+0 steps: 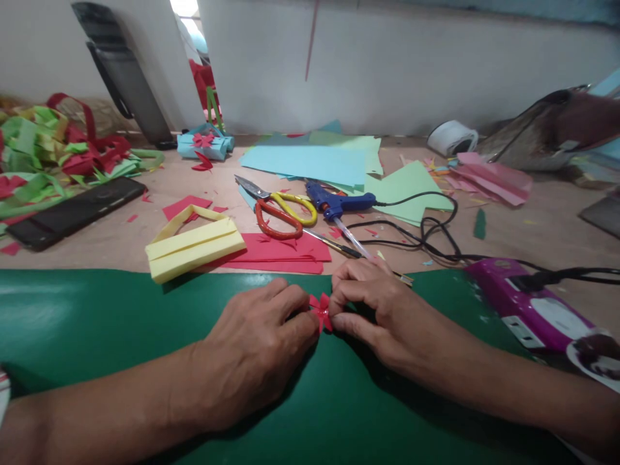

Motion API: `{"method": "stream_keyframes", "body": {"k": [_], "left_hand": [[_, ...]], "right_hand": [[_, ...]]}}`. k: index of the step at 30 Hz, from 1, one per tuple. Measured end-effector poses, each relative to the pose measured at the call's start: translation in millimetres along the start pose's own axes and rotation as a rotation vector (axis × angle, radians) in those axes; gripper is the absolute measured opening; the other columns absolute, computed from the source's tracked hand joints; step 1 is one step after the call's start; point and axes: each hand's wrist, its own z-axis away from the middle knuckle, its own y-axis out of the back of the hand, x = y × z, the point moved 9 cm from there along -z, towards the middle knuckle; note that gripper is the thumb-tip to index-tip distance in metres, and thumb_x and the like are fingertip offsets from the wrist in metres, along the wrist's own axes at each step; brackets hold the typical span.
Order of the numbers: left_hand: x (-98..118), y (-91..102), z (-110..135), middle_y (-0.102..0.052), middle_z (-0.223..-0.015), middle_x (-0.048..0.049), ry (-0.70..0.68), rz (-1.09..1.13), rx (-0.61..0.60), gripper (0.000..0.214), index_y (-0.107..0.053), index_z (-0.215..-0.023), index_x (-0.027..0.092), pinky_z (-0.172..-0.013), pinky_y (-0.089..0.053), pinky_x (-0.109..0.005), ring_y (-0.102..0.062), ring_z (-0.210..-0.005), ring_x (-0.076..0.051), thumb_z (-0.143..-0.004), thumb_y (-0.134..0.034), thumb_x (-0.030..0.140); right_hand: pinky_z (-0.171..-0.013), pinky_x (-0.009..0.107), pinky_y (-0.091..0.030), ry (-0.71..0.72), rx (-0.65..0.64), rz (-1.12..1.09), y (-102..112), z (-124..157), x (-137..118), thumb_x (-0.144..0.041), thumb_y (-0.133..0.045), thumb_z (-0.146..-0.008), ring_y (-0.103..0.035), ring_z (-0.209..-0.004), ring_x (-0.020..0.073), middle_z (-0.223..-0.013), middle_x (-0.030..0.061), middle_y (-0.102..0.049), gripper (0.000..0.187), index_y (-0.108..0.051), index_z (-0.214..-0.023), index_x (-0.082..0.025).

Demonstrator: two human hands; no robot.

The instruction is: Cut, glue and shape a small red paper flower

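Observation:
Between my two hands, just above the green mat [121,329], is a small red paper flower [322,312] with pointed petals. My left hand [268,329] pinches its left side between thumb and forefinger. From the right, my right hand [371,307] grips another petal the same way, its fingers curled. Part of the flower is covered by the fingertips. A yellow folded paper bag with a handle [196,248] lies beyond my left hand, partly over red paper sheets [281,252].
Scissors [278,206] and a blue glue gun [339,201] lie behind my hands. The gun's black cord [421,226] loops rightward near a purple power strip [537,310]. A phone [75,210] and a paper scrap heap [62,142] are at left; coloured sheets [310,165] lie near the wall.

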Motion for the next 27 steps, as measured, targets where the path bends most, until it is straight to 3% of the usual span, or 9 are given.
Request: {"method": "stream_keyframes", "body": {"k": [9, 15, 27], "left_hand": [[0.1, 1.2, 0.9, -0.058, -0.080, -0.0062, 0.001, -0.001, -0.001, 0.018, -0.063, -0.084, 0.014, -0.063, -0.043, -0.030, -0.049, -0.073, -0.017, -0.090, -0.046, 0.015], [-0.1, -0.6, 0.3, -0.060, -0.099, -0.0068, -0.002, 0.007, -0.032, 0.016, -0.061, -0.086, 0.016, -0.065, -0.043, -0.031, -0.048, -0.079, -0.018, -0.090, -0.046, 0.016], [3.1, -0.8, -0.6, -0.062, -0.092, -0.0075, -0.031, 0.011, -0.032, 0.019, -0.062, -0.086, 0.014, -0.067, -0.045, -0.033, -0.049, -0.079, -0.019, -0.092, -0.044, 0.016]], "right_hand": [[-0.093, 0.044, -0.026, 0.003, 0.003, -0.001, -0.3, -0.2, 1.1, -0.012, -0.054, -0.086, -0.047, -0.086, 0.0160, -0.085, -0.0014, -0.050, 0.018, -0.054, -0.069, -0.020], [-0.090, 0.043, -0.029, -0.021, -0.013, 0.061, -1.3, -1.2, 1.2, -0.016, -0.051, -0.089, -0.046, -0.083, 0.0161, -0.085, -0.0001, -0.049, 0.022, -0.051, -0.068, -0.018], [-0.090, 0.044, -0.030, -0.027, 0.033, 0.176, -1.8, -3.2, 2.0, -0.010, -0.051, -0.082, -0.046, -0.081, 0.0173, -0.085, 0.0032, -0.050, 0.021, -0.051, -0.063, -0.017]]}}
